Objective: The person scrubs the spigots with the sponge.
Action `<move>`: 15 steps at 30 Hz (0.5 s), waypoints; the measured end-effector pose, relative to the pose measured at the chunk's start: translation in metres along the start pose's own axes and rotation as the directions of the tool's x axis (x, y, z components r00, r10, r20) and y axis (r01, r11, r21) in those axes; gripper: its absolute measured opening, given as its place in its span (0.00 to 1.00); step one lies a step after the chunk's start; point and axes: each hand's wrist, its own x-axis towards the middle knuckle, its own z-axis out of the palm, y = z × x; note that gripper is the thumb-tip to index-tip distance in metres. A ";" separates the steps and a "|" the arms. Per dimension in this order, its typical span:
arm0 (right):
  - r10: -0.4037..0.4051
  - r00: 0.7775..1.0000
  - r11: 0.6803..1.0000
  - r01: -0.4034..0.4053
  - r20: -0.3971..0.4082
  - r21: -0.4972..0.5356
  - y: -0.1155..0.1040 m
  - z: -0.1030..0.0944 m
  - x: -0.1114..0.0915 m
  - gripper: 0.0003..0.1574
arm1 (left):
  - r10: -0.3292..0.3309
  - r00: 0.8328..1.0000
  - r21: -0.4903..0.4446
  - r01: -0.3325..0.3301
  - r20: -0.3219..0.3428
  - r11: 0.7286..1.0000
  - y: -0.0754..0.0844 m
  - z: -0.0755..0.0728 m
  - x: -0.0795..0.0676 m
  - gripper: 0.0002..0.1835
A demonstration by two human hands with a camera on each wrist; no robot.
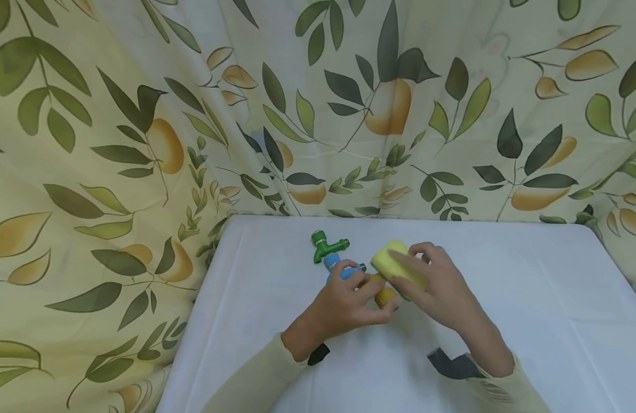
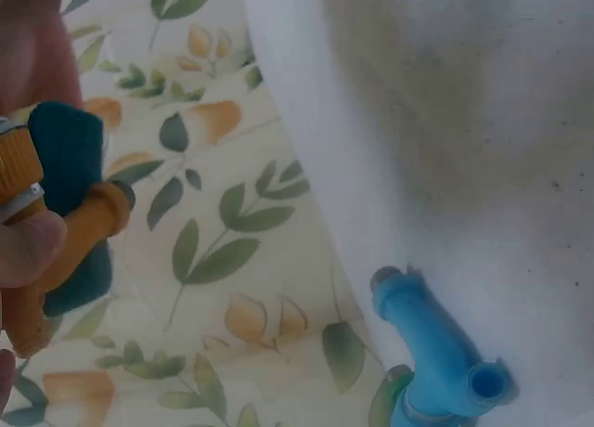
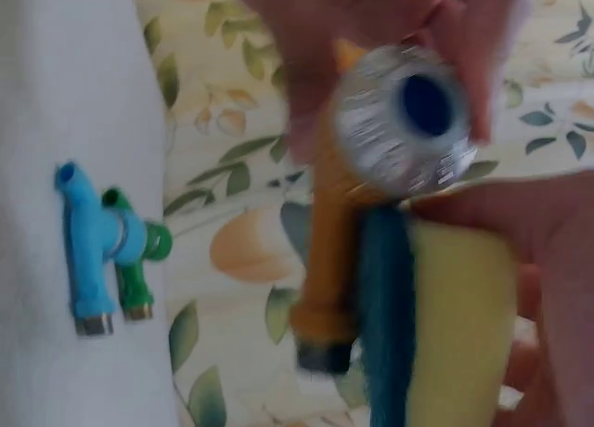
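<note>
My left hand (image 1: 344, 301) grips a yellow-orange plastic tap (image 3: 329, 251), raised above the table. The tap's round knob (image 3: 404, 121) has a silvery face with a blue centre. In my right hand (image 1: 444, 287) is a sponge (image 3: 459, 325), yellow on one side with a dark green scouring layer (image 2: 70, 204) on the other. The green layer lies against the tap's body in the right wrist view. A blue tap (image 3: 88, 246) and a green tap (image 1: 325, 246) lie side by side on the table, just beyond my left hand.
A white-covered table (image 1: 530, 287) spreads beneath both hands. Behind it and at the left hangs a leaf-and-fruit patterned curtain (image 1: 307, 155). Dark straps (image 1: 452, 365) sit at both wrists by the sleeves.
</note>
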 end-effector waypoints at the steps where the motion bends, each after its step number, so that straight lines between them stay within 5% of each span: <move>1: 0.007 0.999 1.000 -0.007 0.033 0.001 0.001 0.000 0.001 0.26 | 0.012 1.000 0.000 -0.012 0.007 1.000 0.002 0.001 0.000 0.13; 9: 0.075 0.984 0.995 -0.084 0.160 0.048 0.005 0.000 0.001 0.26 | 0.013 0.999 0.005 -0.013 0.041 1.000 0.008 0.008 -0.003 0.14; 13: 0.128 0.989 0.991 -0.130 0.067 0.021 0.009 0.004 -0.001 0.28 | -0.055 0.998 -0.026 0.056 0.041 0.998 0.004 0.010 -0.008 0.16; 15: 0.156 0.988 0.987 -0.155 -0.009 0.045 0.010 0.007 -0.004 0.28 | -0.140 0.989 -0.096 0.143 0.040 0.985 0.001 0.010 -0.010 0.17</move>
